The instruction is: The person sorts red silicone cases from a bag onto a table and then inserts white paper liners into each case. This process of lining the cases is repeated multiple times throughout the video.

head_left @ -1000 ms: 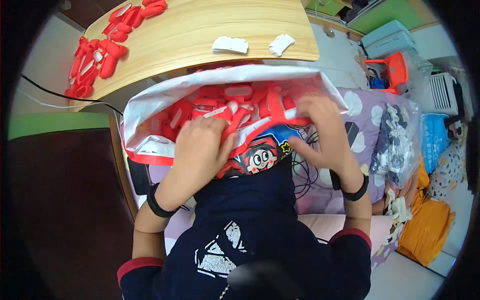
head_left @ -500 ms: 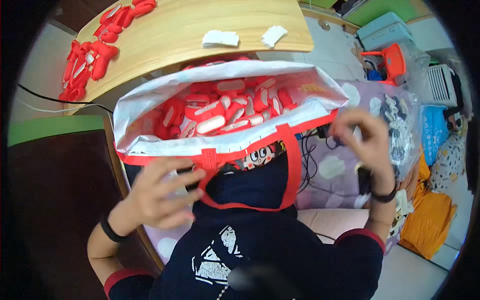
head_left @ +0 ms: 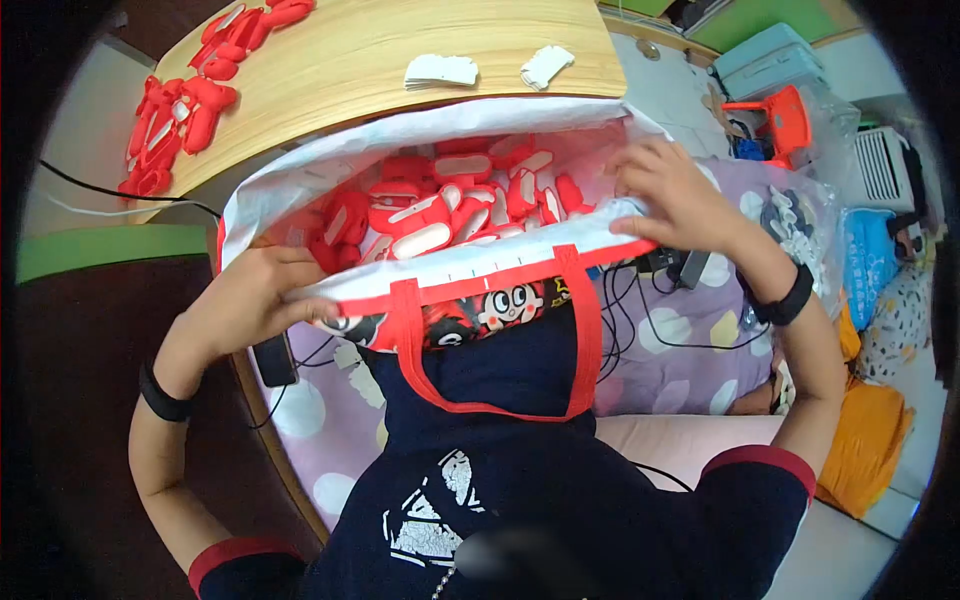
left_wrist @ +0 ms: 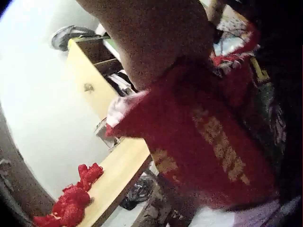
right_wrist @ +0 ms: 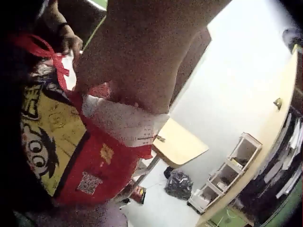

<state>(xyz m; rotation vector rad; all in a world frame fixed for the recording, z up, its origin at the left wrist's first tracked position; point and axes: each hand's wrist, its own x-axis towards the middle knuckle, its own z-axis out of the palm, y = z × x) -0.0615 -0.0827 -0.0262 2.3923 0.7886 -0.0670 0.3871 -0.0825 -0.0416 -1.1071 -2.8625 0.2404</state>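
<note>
A large bag [head_left: 450, 275] with a white inside and red trim stands open before the person, full of red-and-white cases [head_left: 420, 238]. At the bag's left end the left hand [head_left: 262, 295] grips the near rim, thumb outside and fingers over the edge. The right hand [head_left: 675, 197] pinches the rim near the right end. A red handle [head_left: 583, 340] hangs down over the dark shirt. In the left wrist view, the bag's red side panel [left_wrist: 189, 137] fills the middle; in the right wrist view, its printed front [right_wrist: 52, 142] shows beside the right hand [right_wrist: 128, 85].
Beyond the bag is a wooden table [head_left: 350, 60] with red cases [head_left: 180, 120] at its left and two stacks of white pieces [head_left: 441, 70]. Black cables [head_left: 615, 320] lie on the purple dotted cloth [head_left: 672, 360]. A red stool [head_left: 788, 125] stands at the right.
Both hands let go and moved outward, then took hold of the bag's rim near its two ends. The front handle dropped down over the shirt, and the bag's printed front came lower.
</note>
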